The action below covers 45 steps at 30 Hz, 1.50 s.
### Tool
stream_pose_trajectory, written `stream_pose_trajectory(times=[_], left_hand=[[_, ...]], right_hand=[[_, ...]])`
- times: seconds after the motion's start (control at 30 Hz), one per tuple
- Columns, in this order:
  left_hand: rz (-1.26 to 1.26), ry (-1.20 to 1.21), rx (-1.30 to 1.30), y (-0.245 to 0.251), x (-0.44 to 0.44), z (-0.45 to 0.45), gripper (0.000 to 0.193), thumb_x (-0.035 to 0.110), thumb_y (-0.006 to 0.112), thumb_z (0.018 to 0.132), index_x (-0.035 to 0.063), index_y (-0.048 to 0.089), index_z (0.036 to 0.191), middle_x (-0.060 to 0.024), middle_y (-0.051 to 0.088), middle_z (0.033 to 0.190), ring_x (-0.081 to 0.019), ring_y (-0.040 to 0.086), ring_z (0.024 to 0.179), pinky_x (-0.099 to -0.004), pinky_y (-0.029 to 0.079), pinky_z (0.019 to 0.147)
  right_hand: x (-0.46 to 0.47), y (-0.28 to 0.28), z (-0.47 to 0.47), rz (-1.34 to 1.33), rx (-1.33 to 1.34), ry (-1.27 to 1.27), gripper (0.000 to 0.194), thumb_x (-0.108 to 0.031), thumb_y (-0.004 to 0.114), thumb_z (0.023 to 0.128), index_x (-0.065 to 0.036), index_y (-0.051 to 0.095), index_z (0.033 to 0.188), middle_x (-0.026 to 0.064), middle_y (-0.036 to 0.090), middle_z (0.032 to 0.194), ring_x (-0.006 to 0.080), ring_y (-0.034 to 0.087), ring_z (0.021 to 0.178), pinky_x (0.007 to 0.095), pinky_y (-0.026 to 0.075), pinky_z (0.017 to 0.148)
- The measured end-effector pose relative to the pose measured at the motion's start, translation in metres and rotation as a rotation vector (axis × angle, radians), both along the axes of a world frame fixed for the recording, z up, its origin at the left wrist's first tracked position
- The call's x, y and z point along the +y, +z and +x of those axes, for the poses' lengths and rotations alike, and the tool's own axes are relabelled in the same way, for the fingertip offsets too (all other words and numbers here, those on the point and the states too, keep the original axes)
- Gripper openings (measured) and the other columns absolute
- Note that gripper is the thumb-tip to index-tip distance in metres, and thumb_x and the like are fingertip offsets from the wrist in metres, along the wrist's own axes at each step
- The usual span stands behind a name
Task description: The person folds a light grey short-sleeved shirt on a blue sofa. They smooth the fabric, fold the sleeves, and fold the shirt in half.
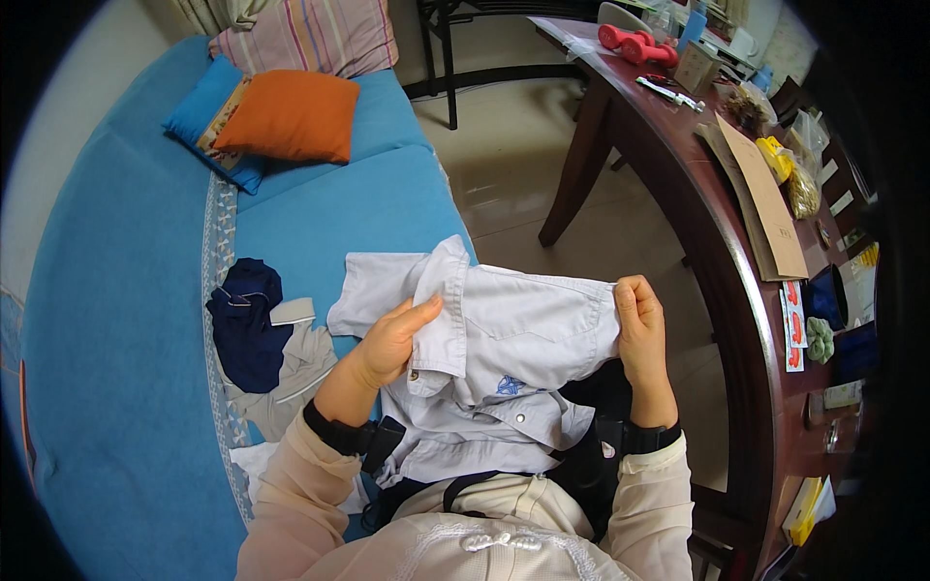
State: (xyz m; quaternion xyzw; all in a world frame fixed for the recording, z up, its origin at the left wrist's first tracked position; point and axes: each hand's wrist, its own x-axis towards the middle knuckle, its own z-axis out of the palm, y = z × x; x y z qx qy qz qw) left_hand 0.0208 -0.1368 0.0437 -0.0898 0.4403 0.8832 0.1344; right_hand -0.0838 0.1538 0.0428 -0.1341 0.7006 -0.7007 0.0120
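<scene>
A pale grey-white button-up shirt (pixel 538 312) with a blue embroidered emblem is spread over the lap and the edge of the sofa seat. My left hand (pixel 396 341) grips it near the collar, thumb on top. At the right, my right hand (pixel 639 323) pinches the hemmed end of a short sleeve, which is stretched between the two hands. The other sleeve lies out to the left on the blue sofa cover. Left of my left hand lie a crumpled navy garment (pixel 251 327) and a light grey garment (pixel 305 359), touching each other. A white cloth (pixel 254 461) is partly hidden under my left forearm.
The blue-covered sofa (pixel 123 290) holds an orange cushion (pixel 294 116), a blue cushion (pixel 207 109) and a striped pillow (pixel 312 36). On the right, a dark wooden table (pixel 697 181) bears red dumbbells (pixel 647 51), a cardboard folder (pixel 763 210) and plastic bags. Tiled floor (pixel 501 160) shows between them.
</scene>
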Motion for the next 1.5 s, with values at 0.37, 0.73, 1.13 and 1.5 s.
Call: stream_pose_trajectory(times=[0.37,0.73,1.13,1.5], left_hand=[[0.270,-0.003,0.092,-0.011,-0.007,-0.007,0.053,0.038,0.049,0.098,0.0009,0.043,0.135,-0.0092,0.056,0.126,-0.0165,0.056,0.113,-0.0317,0.045,0.097],[-0.394,0.115,-0.031,-0.022,0.018,-0.018,0.043,0.030,0.056,0.096,-0.0006,0.052,0.126,-0.0070,0.059,0.118,-0.0154,0.056,0.105,-0.0316,0.045,0.091],[-0.350,0.172,0.048,-0.027,0.018,-0.019,0.043,0.025,0.054,0.097,-0.0023,0.049,0.130,-0.0082,0.057,0.125,-0.0165,0.053,0.111,-0.0307,0.041,0.098],[-0.301,0.308,-0.017,-0.034,0.024,-0.025,0.043,0.029,0.054,0.097,0.0006,0.049,0.129,-0.0064,0.057,0.121,-0.0155,0.054,0.109,-0.0299,0.043,0.093]], right_hand=[[-0.004,-0.001,-0.016,0.013,-0.118,-0.097,0.023,-0.021,0.049,0.100,-0.006,0.055,0.085,-0.0096,0.041,0.069,-0.0001,0.032,0.061,0.0181,0.027,0.053],[0.000,-0.030,-0.047,-0.060,-0.301,-0.159,0.023,-0.026,0.049,0.100,-0.008,0.058,0.089,-0.0089,0.048,0.073,0.0006,0.037,0.065,0.0178,0.032,0.058],[0.009,-0.043,-0.052,-0.003,-0.275,-0.120,0.022,-0.024,0.050,0.100,-0.008,0.058,0.087,-0.0090,0.049,0.076,0.0011,0.042,0.071,0.0178,0.035,0.066],[0.001,-0.037,-0.021,0.348,0.237,-0.370,0.018,-0.017,0.060,0.091,-0.002,0.059,0.101,0.0064,0.057,0.091,0.0152,0.054,0.081,0.0275,0.044,0.071]])
